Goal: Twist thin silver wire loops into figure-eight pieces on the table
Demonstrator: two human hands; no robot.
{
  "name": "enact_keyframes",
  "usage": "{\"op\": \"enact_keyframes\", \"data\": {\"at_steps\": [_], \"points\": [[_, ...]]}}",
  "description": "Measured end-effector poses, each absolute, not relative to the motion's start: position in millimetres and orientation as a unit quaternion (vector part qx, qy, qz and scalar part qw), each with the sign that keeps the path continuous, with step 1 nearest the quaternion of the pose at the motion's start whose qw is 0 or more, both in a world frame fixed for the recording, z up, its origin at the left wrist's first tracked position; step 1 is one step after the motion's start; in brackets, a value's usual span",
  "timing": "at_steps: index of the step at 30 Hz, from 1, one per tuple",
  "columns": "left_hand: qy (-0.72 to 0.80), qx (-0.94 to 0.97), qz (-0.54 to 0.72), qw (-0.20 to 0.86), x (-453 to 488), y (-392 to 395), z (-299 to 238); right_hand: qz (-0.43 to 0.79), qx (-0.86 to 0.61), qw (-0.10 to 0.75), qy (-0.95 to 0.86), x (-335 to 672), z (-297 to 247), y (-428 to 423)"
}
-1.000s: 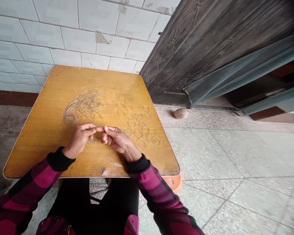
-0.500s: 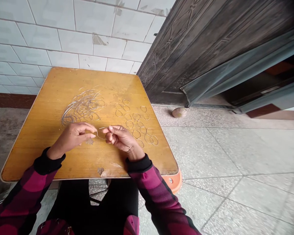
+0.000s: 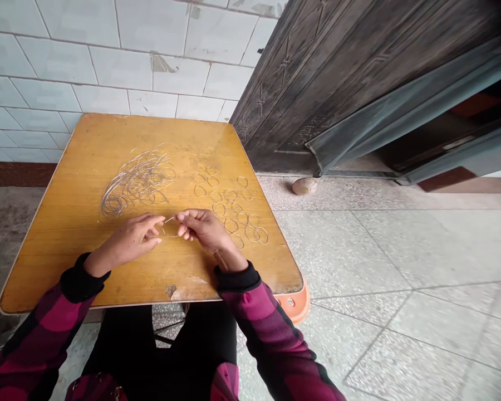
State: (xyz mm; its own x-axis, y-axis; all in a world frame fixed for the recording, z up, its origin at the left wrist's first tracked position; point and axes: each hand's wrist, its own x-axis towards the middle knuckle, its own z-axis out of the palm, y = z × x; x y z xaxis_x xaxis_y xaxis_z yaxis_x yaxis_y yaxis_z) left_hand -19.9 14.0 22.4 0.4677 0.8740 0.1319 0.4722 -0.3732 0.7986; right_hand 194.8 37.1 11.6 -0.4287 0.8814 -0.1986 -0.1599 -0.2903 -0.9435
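Between the fingertips of my right hand [image 3: 202,229] is a thin, bent metal wire [image 3: 170,220], its free part reaching left as an open loop. My left hand [image 3: 133,238] faces it with thumb and fingers apart. Its fingertips are close to the loop's left side; whether they touch it I cannot tell. Both hands are just above the wooden table [image 3: 87,284]. Beyond my left hand lies a tangled heap of curved wires [image 3: 140,178]. Several wire rings [image 3: 231,225] are spread out beside and beyond my right hand.
A white tiled wall [image 3: 146,72] borders the table's far edge. To the right stand a dark carved door [image 3: 284,94] and a grey-blue curtain [image 3: 359,133]. A round, pale object [image 3: 304,186] lies on the floor. An orange plastic stool [image 3: 298,306] shows under the table's right corner.
My left thumb and fingers have parted from their pinch near the wire. My right hand keeps the wire and has turned slightly. The whole view has shifted a little.
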Motion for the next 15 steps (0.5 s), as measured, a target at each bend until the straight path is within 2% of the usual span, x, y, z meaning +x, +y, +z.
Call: {"op": "enact_keyframes", "data": {"at_steps": [6, 15], "points": [[0.449, 0.703, 0.234, 0.5, -18.1, 18.4, 20.7, 0.552, -0.424, 0.38, -0.609, 190.8, 11.1, 33.6], [0.467, 0.677, 0.177, 0.541, -13.2, 19.7, 25.4, 0.465, -0.391, 0.357, -0.709, 191.7, 8.0, 32.8]]}}
